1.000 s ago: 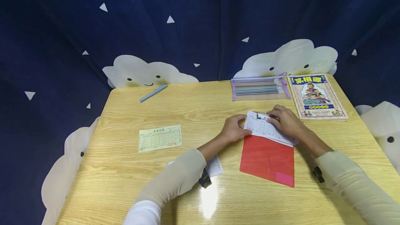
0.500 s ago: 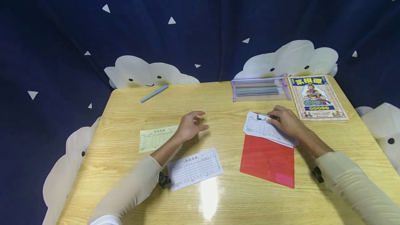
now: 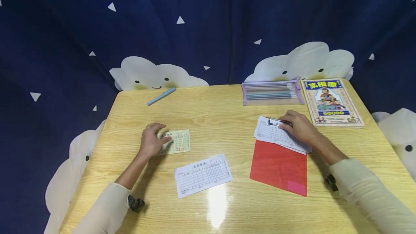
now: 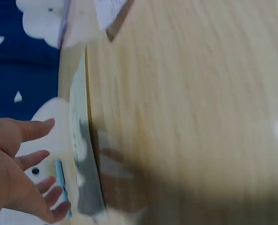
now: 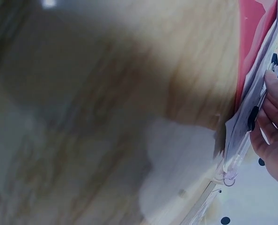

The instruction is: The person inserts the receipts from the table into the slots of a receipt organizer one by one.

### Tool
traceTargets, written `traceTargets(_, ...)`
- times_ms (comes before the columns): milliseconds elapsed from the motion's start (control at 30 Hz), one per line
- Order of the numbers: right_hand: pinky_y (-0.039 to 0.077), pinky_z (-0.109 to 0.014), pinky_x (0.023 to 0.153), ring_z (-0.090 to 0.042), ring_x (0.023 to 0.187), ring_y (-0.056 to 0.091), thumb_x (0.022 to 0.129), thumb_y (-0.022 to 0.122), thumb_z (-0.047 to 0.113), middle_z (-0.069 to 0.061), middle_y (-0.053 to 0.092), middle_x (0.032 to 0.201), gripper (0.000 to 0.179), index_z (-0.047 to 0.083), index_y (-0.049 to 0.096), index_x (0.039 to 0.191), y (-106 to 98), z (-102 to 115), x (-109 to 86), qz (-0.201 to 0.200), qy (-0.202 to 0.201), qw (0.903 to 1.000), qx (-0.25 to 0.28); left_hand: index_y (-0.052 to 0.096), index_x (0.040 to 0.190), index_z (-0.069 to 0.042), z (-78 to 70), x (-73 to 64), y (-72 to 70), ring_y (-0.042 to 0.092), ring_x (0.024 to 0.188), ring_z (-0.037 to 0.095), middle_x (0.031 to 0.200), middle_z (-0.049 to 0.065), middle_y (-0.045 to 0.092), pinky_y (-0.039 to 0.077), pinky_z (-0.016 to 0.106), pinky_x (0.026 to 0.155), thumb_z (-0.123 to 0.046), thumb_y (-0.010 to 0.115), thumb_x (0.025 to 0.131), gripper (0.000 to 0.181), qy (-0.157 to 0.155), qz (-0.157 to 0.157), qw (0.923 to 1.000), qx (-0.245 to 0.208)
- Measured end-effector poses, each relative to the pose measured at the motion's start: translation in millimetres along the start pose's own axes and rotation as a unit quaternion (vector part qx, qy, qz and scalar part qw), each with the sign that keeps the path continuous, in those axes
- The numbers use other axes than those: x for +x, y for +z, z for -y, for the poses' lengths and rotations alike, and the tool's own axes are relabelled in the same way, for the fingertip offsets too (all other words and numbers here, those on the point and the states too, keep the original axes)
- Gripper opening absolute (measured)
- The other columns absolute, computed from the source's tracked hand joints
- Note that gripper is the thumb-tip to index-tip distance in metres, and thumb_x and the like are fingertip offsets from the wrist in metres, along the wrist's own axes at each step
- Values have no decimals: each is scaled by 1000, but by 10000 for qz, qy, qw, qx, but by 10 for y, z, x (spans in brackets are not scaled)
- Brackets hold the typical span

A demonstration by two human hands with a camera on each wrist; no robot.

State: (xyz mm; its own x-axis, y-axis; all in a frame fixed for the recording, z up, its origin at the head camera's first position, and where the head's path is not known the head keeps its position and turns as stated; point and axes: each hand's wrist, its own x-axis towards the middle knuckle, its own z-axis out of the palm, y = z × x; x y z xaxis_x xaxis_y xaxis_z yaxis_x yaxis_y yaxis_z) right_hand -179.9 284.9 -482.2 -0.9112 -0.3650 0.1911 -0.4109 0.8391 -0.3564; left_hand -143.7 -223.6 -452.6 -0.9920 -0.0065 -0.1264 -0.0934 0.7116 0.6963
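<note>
My left hand (image 3: 152,141) hovers over the left part of a pale green printed form slip (image 3: 180,142), fingers spread and holding nothing. In the left wrist view the fingers stand apart above the slip (image 4: 85,164). To the right, my right hand (image 3: 297,125) grips the metal clip (image 3: 272,121) at the top of a red clipboard (image 3: 277,167). White printed slips (image 3: 269,131) lie in a small stack under that clip. The right wrist view shows thumb and fingers around the clip's black-ended bar (image 5: 253,118). A single white slip (image 3: 203,176) rests between the hands, nearer the front.
A blue pen (image 3: 161,96) lies at the back left of the wooden table (image 3: 211,115). A clear pencil case with purple edging (image 3: 273,92) and a colourful book (image 3: 332,102) are at the back right. A dark blue curtain (image 3: 208,28) hangs behind.
My left hand has let go of the stack of white slips on the clipboard and moved left to the green slip, uncovering the single white slip. My right hand stays at the clip.
</note>
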Motion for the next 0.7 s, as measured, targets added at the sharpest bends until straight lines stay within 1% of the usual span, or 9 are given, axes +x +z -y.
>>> traceTargets(67, 49, -42, 72, -25, 79, 59, 83, 71, 14, -11, 61, 88, 25, -2, 70, 103, -2, -11, -2, -1, 7, 10000, -30, 52, 129, 2, 65, -31, -51, 24, 133, 46, 144, 27, 31, 25, 61, 106, -14, 72, 82, 53, -232, -110, 9996, 100)
traceTargets(167, 49, -42, 72, -25, 80, 59, 83, 71, 14, -11, 61, 89, 25, -1, 70, 103, -9, -17, -9, 46, 46, 10000, -61, 51, 128, 1, 132, -76, -82, 18, 133, 49, 144, 30, 26, 22, 63, 104, -12, 73, 79, 55, -588, -118, 9980, 178)
traceTargets(300, 48, -42, 72, -25, 81, 58, 84, 70, 14, -11, 61, 90, 25, -1, 70, 104, -21, -11, -8, 151, 131, 9998, -27, 52, 123, 0, 172, -112, -64, 18, 131, 52, 141, 35, 24, 25, 63, 101, -11, 74, 76, 54, -892, -110, 9955, 296)
traceTargets(433, 48, -43, 73, -25, 81, 59, 85, 70, 14, -11, 61, 91, 26, -2, 69, 105, -25, 0, -1, 193, 164, 9997, 6, 53, 119, -1, 173, -112, -42, 24, 123, 50, 137, 35, 29, 30, 59, 91, -13, 77, 74, 52, -1070, -322, 9929, 416)
traceTargets(567, 49, -43, 73, -25, 81, 59, 84, 71, 13, -11, 61, 89, 25, -2, 70, 104, -19, 1, 2, 142, 130, 9998, 14, 56, 115, -2, 172, -101, -31, 31, 113, 47, 127, 32, 42, 31, 54, 82, -15, 79, 73, 50, -1175, -443, 9904, 578)
traceTargets(667, 49, -43, 73, -25, 80, 59, 84, 71, 13, -10, 61, 89, 25, -2, 70, 104, -13, -1, 3, 123, 113, 9999, 21, 60, 110, -3, 178, -98, -19, 32, 111, 46, 123, 31, 48, 30, 53, 82, -14, 79, 72, 44, -1208, -437, 9906, 464)
traceTargets(700, 49, -43, 73, -25, 80, 59, 84, 71, 13, -10, 61, 89, 25, -2, 70, 104, -12, -2, 4, 119, 113, 9999, 20, 61, 108, -2, 182, -97, -15, 32, 113, 47, 125, 31, 47, 30, 56, 85, -12, 79, 72, 42, -1201, -419, 9912, 360)
